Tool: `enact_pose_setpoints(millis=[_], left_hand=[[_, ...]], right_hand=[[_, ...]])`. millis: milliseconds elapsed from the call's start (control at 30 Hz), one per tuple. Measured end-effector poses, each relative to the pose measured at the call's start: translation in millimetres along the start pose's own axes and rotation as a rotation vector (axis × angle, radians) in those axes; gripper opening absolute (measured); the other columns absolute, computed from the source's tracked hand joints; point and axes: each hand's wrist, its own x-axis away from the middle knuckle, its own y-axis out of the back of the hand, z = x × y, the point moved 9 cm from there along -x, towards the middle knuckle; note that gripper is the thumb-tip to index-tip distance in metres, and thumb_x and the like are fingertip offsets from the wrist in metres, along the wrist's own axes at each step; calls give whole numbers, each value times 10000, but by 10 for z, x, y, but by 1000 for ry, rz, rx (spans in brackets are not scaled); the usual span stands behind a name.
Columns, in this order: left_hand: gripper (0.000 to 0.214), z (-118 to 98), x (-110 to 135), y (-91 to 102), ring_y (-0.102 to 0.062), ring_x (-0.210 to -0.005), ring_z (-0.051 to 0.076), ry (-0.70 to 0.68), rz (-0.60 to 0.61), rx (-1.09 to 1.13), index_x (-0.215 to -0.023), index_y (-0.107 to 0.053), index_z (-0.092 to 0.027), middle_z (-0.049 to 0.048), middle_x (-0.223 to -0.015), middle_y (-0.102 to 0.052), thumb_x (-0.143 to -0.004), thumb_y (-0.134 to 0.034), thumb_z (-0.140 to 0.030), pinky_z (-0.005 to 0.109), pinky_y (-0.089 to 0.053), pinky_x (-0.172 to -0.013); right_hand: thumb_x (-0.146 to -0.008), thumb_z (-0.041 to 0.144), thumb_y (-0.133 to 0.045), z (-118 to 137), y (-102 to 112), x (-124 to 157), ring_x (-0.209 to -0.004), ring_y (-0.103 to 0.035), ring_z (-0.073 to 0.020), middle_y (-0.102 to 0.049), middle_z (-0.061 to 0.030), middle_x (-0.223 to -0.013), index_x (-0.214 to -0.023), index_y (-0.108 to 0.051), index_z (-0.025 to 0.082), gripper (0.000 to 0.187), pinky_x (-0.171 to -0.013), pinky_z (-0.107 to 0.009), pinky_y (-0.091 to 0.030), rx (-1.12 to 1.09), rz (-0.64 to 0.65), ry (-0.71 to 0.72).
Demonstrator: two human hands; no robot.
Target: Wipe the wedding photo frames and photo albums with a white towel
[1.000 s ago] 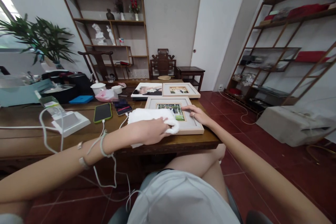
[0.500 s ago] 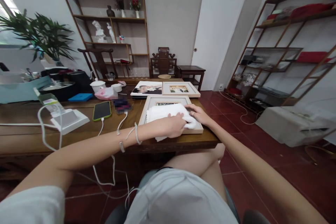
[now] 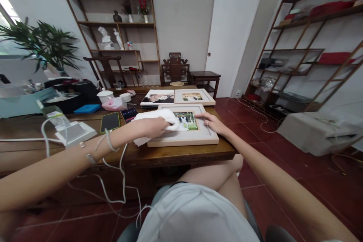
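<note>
A light wooden picture frame (image 3: 195, 138) with a colour photo lies flat near the table's front edge. My left hand (image 3: 151, 127) is closed on a white cloth (image 3: 154, 117) and presses it onto the frame's left half. My right hand (image 3: 213, 123) rests flat on the frame's right side, fingers spread, a ring on one finger. Behind it lie a second framed photo (image 3: 194, 97) and an unframed photo print (image 3: 158, 97).
On the dark wooden table (image 3: 181, 154) lie a green-cased phone (image 3: 110, 121) on a white cable, a white stand (image 3: 74, 132), a pink bag (image 3: 115, 103), cups and a pot. A plant (image 3: 42, 43) stands left. Shelves line the back and right walls; a grey box (image 3: 317, 130) sits on the floor.
My left hand swept the cloth right across the frame, then back to its left half, uncovering the photo. My right hand has stayed on the frame's right side.
</note>
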Motion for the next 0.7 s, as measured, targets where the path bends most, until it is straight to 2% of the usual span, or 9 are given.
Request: enact_pose_setpoints(millis=[67, 133, 200, 267, 333, 400, 467, 600, 700], left_hand=[[289, 174, -147, -93, -587, -706, 176, 47, 37, -95, -981, -616, -149, 120, -940, -632, -797, -398, -100, 264, -431, -629], [353, 383, -311, -61, -592, -843, 217, 128, -54, -179, -1021, -589, -116, 180, -1114, -556, -770, -356, -30, 293, -439, -683], [388, 558, -460, 3, -559, -982, 251, 193, -164, -232, -1049, -572, -111, 195, -1223, -480, -754, -345, -1, 311, -439, -736], [415, 657, -601, -39, -552, -1003, 252, 205, -144, -242, -1080, -565, -138, 167, -1209, -499, -745, -362, -1, 315, -437, -759], [450, 650, -697, -133, -583, -930, 233, 161, -56, -230, -1117, -556, -170, 138, -1151, -544, -732, -386, -10, 312, -437, -753], [461, 550, -699, -192, -598, -875, 228, 110, 12, -229, -1120, -563, -174, 135, -1102, -572, -720, -397, -17, 315, -436, -742], [446, 391, -595, -191, -601, -859, 237, 86, 48, -237, -1083, -591, -164, 142, -1061, -593, -711, -396, -15, 320, -433, -729], [379, -116, -151, -136, -604, -830, 230, 8, 177, -178, -1000, -632, -171, 118, -961, -631, -714, -425, -36, 299, -432, -699], [296, -487, 156, -28, -607, -779, 221, -32, 209, -88, -942, -638, -172, 105, -914, -636, -733, -450, -78, 291, -435, -660]], right_hand=[[-628, 52, -418, 5, -1, 1, -1141, -497, -227, -597, -16, -1170, -1075, -635, 249, 534, -1032, -435, -321, -1, 4, -2], [-637, 55, -418, 8, -6, 3, -1141, -497, -227, -595, -17, -1175, -1082, -632, 248, 530, -1031, -433, -322, 5, 15, -9], [-643, 61, -418, 10, -7, 4, -1141, -497, -229, -592, -20, -1179, -1088, -629, 246, 526, -1029, -432, -323, 11, 20, -16], [-642, 63, -415, 11, -7, 3, -1143, -496, -231, -592, -23, -1180, -1089, -629, 242, 526, -1028, -429, -324, 7, 20, -16], [-636, 63, -413, 4, -9, 0, -1147, -492, -233, -591, -24, -1181, -1086, -631, 240, 530, -1029, -428, -324, -4, 20, -15], [-634, 63, -412, -13, -10, -4, -1148, -491, -234, -591, -19, -1182, -1085, -632, 246, 533, -1031, -429, -322, -11, 19, -15], [-637, 63, -415, -27, -10, -8, -1147, -490, -233, -593, -12, -1180, -1086, -630, 253, 532, -1032, -432, -319, -11, 17, -10], [-633, 59, -415, -37, -8, -10, -1145, -490, -233, -592, -19, -1179, -1085, -628, 243, 533, -1031, -435, -317, -7, 14, 11], [-629, 59, -418, -39, -4, -10, -1142, -492, -237, -596, -22, -1173, -1081, -629, 241, 531, -1030, -442, -317, -2, 12, 18]])
